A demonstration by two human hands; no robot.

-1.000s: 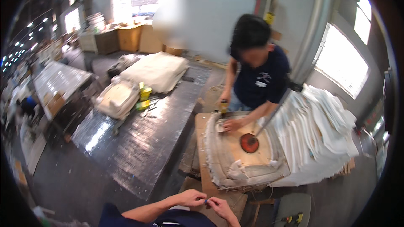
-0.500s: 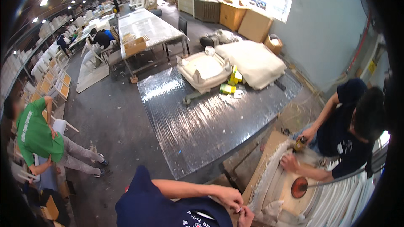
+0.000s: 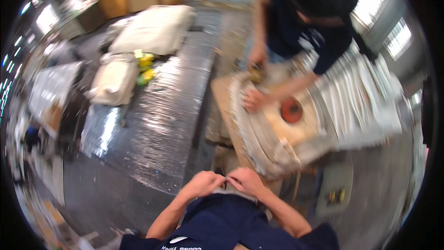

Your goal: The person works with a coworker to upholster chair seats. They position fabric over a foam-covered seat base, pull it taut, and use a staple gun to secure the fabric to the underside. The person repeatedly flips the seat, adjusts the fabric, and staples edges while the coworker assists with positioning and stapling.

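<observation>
My left hand (image 3: 203, 183) and my right hand (image 3: 246, 182) meet close in front of my body, fingers pinched together. Something small and pale shows between the fingertips, too small and blurred to name. Just beyond my right hand lies a beige upholstered piece (image 3: 269, 153), its fabric folded over a light wooden panel (image 3: 300, 132). A co-worker (image 3: 300, 37) leans over it from the far side. One of that person's hands grips a yellow and dark hand tool (image 3: 255, 72); the other presses the fabric edge. A round orange-red object (image 3: 291, 109) sits on the panel.
A low platform covered in shiny film (image 3: 152, 134) stretches away on the left. On it rest beige padded pieces (image 3: 152, 30) and yellow-green packets (image 3: 145, 69). White curved parts (image 3: 365, 97) stand stacked at right. A board (image 3: 229, 115) lies under the upholstered piece.
My view has swung right, bringing the co-worker and upholstered piece toward the middle. My hands now show at the lower centre, still together. The person in green has left the view.
</observation>
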